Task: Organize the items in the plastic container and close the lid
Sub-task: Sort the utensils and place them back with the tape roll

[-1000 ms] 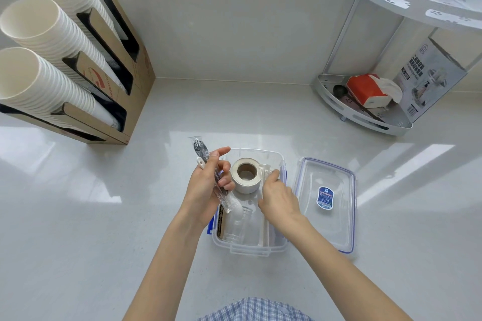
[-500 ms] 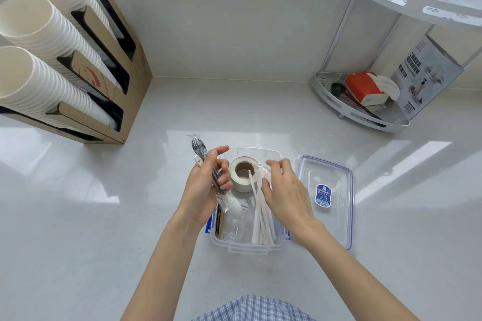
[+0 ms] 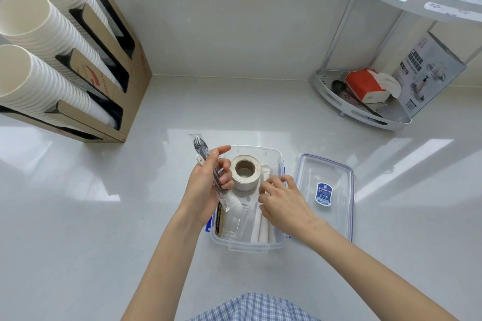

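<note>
Our left hand (image 3: 206, 185) grips wrapped cutlery (image 3: 208, 164) over the plastic container's (image 3: 247, 246) left edge, fork tines pointing away from us. The container's long axis runs toward the wall; a tape roll (image 3: 246, 172) stands at its far end. Our right hand (image 3: 284, 203), fingers curled, seems to pinch the paper-wrapped straws (image 3: 260, 229) lying lengthwise. The lid (image 3: 326, 190) lies just beside; its blue label is unreadable.

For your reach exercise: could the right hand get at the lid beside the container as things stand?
Probably yes. The lid lies open on the counter just right of the right hand, nothing between them; that hand would first leave the white sticks.
</note>
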The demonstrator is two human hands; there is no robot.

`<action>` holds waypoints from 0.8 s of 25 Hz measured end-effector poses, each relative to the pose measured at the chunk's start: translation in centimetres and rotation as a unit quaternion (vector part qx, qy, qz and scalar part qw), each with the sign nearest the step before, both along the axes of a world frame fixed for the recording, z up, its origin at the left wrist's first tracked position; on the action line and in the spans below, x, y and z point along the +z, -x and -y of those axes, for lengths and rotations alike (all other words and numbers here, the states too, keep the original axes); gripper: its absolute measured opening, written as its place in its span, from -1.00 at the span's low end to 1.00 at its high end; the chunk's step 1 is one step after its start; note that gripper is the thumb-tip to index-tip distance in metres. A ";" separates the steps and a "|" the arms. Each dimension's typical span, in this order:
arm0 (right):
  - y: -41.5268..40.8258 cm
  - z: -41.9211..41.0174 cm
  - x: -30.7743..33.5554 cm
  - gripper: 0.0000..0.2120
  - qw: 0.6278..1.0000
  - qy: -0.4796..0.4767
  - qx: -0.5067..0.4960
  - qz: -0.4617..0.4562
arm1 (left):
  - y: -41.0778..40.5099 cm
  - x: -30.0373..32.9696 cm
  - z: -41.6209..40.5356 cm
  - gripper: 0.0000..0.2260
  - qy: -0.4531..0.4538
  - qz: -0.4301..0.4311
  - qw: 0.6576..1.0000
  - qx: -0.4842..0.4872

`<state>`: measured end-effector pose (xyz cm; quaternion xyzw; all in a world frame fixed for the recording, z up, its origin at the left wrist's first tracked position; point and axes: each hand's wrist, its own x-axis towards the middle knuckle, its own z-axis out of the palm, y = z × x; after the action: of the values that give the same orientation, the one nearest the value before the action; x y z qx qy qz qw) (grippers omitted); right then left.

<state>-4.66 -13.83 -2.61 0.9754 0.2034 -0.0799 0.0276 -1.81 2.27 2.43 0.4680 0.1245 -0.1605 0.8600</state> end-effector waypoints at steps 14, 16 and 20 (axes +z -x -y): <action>-0.3 -0.3 -0.2 -0.69 0.991 0.055 0.047 -0.111 | -0.1 0.2 0.0 -0.80 -0.011 -0.004 1.000 0.003; -0.3 -0.3 -0.3 -0.69 0.992 0.055 0.045 -0.106 | -0.1 0.2 -0.1 -0.80 -0.016 -0.003 1.000 0.002; -0.2 0.0 -0.6 -0.70 0.996 0.017 0.038 -0.077 | -0.1 0.1 -0.1 -0.82 -0.020 0.000 1.000 -0.006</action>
<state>-4.42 -13.80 -3.19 0.9575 0.2401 -0.1566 0.0313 -1.75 2.35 2.51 0.4856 0.1243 -0.1632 0.8498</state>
